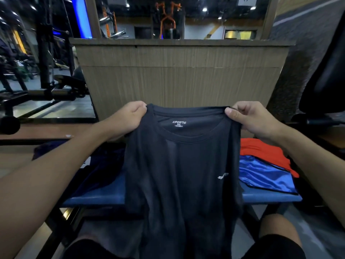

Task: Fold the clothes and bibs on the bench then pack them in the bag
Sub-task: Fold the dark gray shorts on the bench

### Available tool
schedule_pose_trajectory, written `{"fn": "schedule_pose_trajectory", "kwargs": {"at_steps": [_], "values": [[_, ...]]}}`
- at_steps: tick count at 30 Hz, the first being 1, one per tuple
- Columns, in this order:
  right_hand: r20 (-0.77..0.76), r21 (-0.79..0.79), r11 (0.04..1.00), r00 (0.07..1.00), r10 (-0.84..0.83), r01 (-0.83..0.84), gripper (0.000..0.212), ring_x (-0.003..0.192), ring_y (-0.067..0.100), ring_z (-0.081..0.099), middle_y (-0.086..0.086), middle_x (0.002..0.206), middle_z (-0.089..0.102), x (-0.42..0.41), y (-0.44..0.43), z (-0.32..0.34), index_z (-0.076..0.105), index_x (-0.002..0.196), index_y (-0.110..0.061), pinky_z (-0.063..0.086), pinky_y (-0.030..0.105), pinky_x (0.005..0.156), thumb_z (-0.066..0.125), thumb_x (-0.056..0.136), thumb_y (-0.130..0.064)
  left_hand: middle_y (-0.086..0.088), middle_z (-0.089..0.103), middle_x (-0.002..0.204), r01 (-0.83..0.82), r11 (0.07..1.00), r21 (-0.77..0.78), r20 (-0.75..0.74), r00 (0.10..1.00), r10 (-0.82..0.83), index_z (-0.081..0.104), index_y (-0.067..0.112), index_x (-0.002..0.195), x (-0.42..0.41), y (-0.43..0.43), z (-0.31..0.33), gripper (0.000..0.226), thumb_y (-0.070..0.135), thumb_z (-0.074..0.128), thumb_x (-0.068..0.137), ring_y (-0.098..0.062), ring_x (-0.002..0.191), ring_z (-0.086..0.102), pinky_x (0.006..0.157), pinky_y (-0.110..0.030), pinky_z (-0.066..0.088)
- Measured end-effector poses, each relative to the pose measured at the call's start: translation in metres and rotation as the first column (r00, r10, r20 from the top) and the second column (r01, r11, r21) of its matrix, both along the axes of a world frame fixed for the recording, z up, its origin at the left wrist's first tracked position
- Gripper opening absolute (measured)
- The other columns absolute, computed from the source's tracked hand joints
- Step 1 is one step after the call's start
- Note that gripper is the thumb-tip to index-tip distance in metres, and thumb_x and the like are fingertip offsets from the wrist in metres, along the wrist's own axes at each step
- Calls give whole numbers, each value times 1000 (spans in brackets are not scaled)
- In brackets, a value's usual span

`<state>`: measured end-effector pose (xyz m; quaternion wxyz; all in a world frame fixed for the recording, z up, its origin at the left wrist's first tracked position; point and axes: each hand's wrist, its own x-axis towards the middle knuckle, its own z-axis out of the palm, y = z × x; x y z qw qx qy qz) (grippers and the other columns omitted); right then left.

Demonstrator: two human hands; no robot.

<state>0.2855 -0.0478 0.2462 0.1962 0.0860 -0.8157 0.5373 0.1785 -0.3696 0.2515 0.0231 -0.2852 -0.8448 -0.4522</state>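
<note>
A dark navy sports T-shirt hangs in front of me, its collar and white size label facing me. My left hand pinches its left shoulder and my right hand pinches its right shoulder, both held above the blue bench. On the bench's right side lie a shiny blue bib and a red garment. Dark blue clothing is piled on the bench's left side. No bag is recognisable in view.
A tall cardboard-coloured panel stands right behind the bench. Gym machines fill the left background. A black chair stands at the right. My knees in black shorts are below the hanging shirt.
</note>
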Motion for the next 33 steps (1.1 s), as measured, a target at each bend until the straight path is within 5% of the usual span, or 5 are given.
{"fn": "schedule_pose_trajectory", "kwargs": {"at_steps": [5, 15, 22, 26, 33], "values": [[-59, -43, 999, 998, -20, 18, 9, 60, -2, 57, -10, 65, 68, -5, 9, -5, 61, 83, -7, 46, 13, 58, 61, 92, -8, -6, 73, 98, 61, 997, -43, -9, 998, -62, 62, 9, 106, -10, 12, -4, 24, 32, 60, 98, -14, 88, 70, 77, -30, 56], [-22, -23, 997, 997, -71, 71, 42, 65, 18, 44, 9, 67, 48, -23, 35, -16, 49, 65, -18, 35, 32, 59, 78, 70, -48, -28, 68, 85, 72, 985, -156, -70, 994, -84, 66, -4, 88, -39, 26, -8, 38, 29, 54, 102, -20, 70, 56, 67, -36, 43], [-45, 218, 965, 989, -139, 146, 36, 57, 1, 37, 2, 64, 44, -40, 52, -22, 46, 72, -5, 32, 16, 51, 69, 83, -32, 14, 42, 55, 142, 970, -199, -69, 985, -159, 47, 10, 65, -59, 41, -13, 41, 23, 44, 104, -1, 50, 38, 49, -14, 30], [117, 161, 987, 993, -29, 10, 8, 81, 12, 59, 13, 91, 68, -44, 59, -26, 64, 94, -10, 51, 28, 75, 64, 89, -17, -9, 64, 68, 148, 970, -194, -53, 986, -161, 68, 2, 82, -73, 36, -23, 32, 24, 53, 101, -8, 64, 52, 63, -29, 43], [76, 138, 990, 996, -54, 43, 42, 72, 17, 53, 10, 75, 62, -47, 57, -29, 62, 83, 8, 44, 32, 64, 64, 85, -35, 13, 71, 62, 51, 999, -15, -59, 997, -52, 68, 19, 83, -78, 39, -36, 12, 14, 67, 93, 6, 58, 62, 56, -11, 46]]}}
